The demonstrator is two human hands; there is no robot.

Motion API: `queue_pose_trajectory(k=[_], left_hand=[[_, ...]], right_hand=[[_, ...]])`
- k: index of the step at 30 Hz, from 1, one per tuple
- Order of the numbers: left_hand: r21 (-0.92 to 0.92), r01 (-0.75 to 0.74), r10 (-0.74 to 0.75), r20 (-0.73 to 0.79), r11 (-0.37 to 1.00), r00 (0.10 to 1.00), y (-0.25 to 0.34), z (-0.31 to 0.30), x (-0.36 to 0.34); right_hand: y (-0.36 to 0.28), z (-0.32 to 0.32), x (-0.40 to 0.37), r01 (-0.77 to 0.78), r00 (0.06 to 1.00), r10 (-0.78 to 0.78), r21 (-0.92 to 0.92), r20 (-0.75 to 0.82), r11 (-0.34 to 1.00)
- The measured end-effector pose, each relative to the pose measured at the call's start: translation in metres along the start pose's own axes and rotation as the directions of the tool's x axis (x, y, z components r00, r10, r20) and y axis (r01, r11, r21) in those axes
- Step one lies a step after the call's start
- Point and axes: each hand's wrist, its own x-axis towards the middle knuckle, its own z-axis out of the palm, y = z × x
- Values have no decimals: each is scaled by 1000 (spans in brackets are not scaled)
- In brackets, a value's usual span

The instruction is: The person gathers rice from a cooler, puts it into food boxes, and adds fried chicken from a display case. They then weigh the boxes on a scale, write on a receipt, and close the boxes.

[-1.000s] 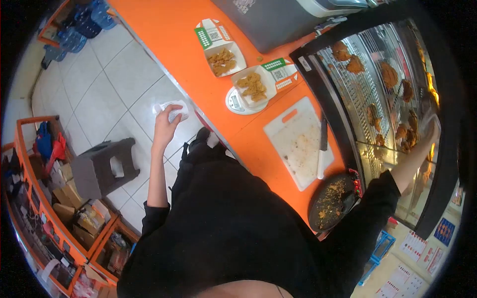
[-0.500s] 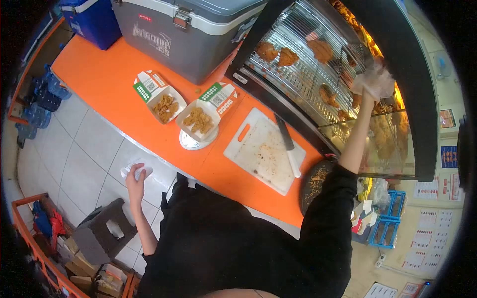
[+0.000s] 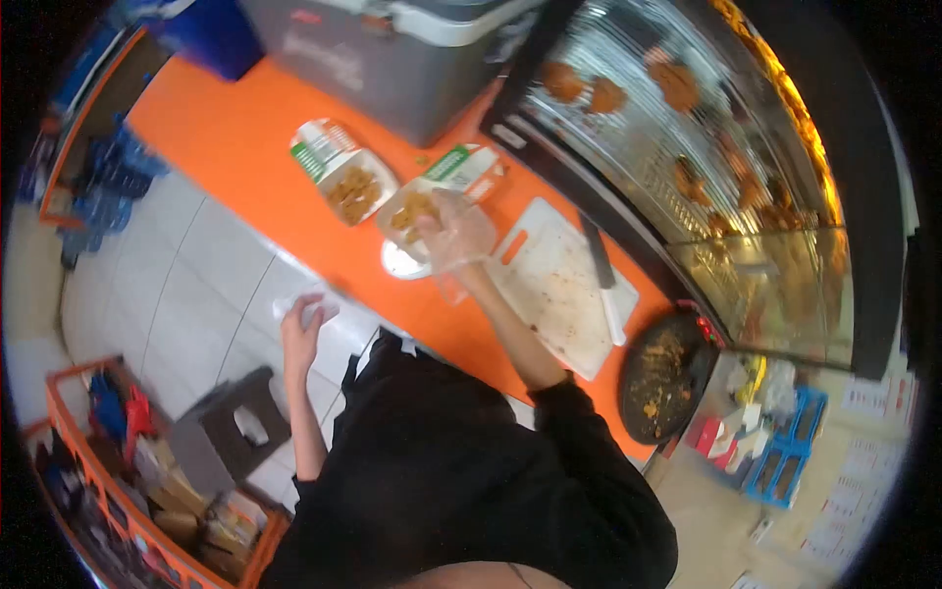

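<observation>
My left hand (image 3: 303,324) is closed on a crumpled white thing, past the counter's front edge. A clear plastic glove covers my right hand (image 3: 453,231), which is over the right-hand open box (image 3: 397,208) of fried chicken pieces. Its fingers are blurred, so whether they hold anything is unclear. That box rests on a round white scale (image 3: 402,260). Beside it, to the left, stands another open box (image 3: 388,184) with fried pieces (image 3: 353,193). To the right of my right hand lies a white cutting board (image 3: 554,294) with a knife (image 3: 601,265) on it.
A heated display case (image 3: 628,147) with fried chicken stands at the back right. Behind the boxes is a grey cooler (image 3: 373,79), with a blue one (image 3: 211,34) to its left. A dark round pan (image 3: 667,378) sits at the counter's right end.
My right hand has come out of the display case and moved left to the box on the scale. The view has shifted. My left hand still holds the white thing.
</observation>
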Motion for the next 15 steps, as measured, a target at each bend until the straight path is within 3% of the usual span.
queue_pose_trajectory(k=[1, 2, 4, 5, 7, 8, 10, 11, 13, 14, 15], left_hand=[[-56, -20, 21, 7, 998, 1000, -5, 1, 0], [-51, -38, 38, -11, 998, 999, -5, 1, -1], [-61, -30, 30, 1, 998, 1000, -12, 5, -4], [-63, 3, -3, 12, 998, 1000, -10, 3, -6], [-38, 40, -39, 37, 998, 999, -9, 1, -7], [-15, 40, -39, 57, 999, 998, -10, 1, -6], [5, 28, -28, 83, 1000, 996, -10, 1, -4], [1, 19, -20, 88, 1000, 996, -9, 1, -1], [-6, 7, -6, 94, 1000, 996, -10, 4, 5], [-4, 4, -4, 95, 1000, 995, -14, 6, 10], [4, 9, -10, 90, 1000, 996, -19, 8, 12]], right_hand=[[12, -8, 4, -38, 997, 35, -46, -75, 998], [29, -28, 11, -68, 948, 28, -117, -318, 991], [56, -84, 20, -150, 707, -66, -241, -704, 959], [69, -118, 23, -197, 601, -120, -292, -790, 936], [108, -205, 16, -437, 414, -143, -334, -899, 835], [127, -243, 6, -603, 335, -103, -297, -937, 740], [174, -307, -15, -868, 203, 140, -112, -969, 483], [203, -333, -27, -901, 175, 260, -48, -950, 432], [306, -356, -51, -588, 390, 278, -5, -878, 809], [355, -367, -63, -392, 490, 282, 81, -825, 917], [353, -358, -59, -251, 490, 257, 148, -833, 957]])
